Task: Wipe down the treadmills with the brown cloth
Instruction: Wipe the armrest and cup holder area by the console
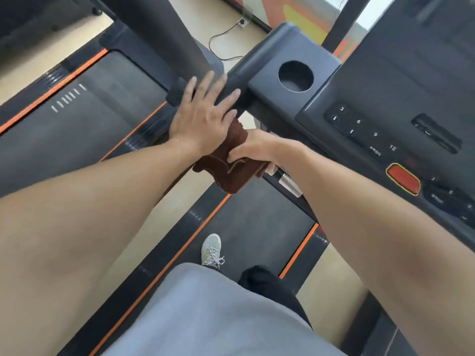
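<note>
Beige gym flooring (231, 19) shows between two black treadmills with orange-edged decks, and a black power cable (218, 39) trails across it to a wall socket at the far side. One treadmill's running belt (84, 119) lies to the left, marked with a row of short white dashes. The nearer treadmill's belt (252, 224) runs under the person, whose pale laced sneaker (212, 250) stands on it, with a grey garment below in the near foreground.

To the right sits the treadmill console (385, 98), with a round cup holder (295, 76), numbered speed keys and a red stop button (403, 178) ringed in yellow.

The left hand (203, 119) lies flat with its fingers spread and straight, pressing on the black handrail (231, 86) that leads to the console. The brown cloth (231, 173) hangs just near of that hand, bunched and partly tucked under its heel. The right hand (253, 149) has its fingers curled round the cloth, gripping it against the handrail, close beside a silver pulse sensor (290, 185).
</note>
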Tool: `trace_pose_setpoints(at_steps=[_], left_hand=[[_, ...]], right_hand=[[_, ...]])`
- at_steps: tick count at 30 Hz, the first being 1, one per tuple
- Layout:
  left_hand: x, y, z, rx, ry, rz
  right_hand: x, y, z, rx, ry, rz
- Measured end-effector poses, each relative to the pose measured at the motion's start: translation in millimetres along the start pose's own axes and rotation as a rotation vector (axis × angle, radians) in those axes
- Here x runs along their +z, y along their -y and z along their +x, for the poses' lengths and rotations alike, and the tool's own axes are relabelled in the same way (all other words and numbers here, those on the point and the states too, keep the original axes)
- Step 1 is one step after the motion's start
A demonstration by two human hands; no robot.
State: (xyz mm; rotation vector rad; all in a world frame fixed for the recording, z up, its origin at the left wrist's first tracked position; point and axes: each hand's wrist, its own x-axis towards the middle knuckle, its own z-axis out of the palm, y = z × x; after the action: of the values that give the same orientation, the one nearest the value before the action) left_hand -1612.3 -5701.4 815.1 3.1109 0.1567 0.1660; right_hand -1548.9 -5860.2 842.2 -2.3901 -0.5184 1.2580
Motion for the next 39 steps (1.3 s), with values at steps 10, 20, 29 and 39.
trace_pose_setpoints(at_steps=[10, 20, 29, 39], left_hand=[[20.3, -115.0, -53.2, 0.124, -0.014, -0.254], [29.8, -238.2, -86.0, 0.149, -0.015, -0.35], [10.3, -105.9, -51.3, 0.019, -0.192, -0.13], [-16.1, 14.8, -3.6, -0.331, 0.18, -0.175]], right_hand=[[16.2, -88.2, -76.2, 0.019, -0.184, -0.38], [34.5, -173.0, -138.8, 0.018, -0.356, -0.369], [41.6, -125.1, -103.5, -0.02, -0.49, -0.395], [30.0, 8.5, 3.7, -0.1, -0.391, -0.168]])
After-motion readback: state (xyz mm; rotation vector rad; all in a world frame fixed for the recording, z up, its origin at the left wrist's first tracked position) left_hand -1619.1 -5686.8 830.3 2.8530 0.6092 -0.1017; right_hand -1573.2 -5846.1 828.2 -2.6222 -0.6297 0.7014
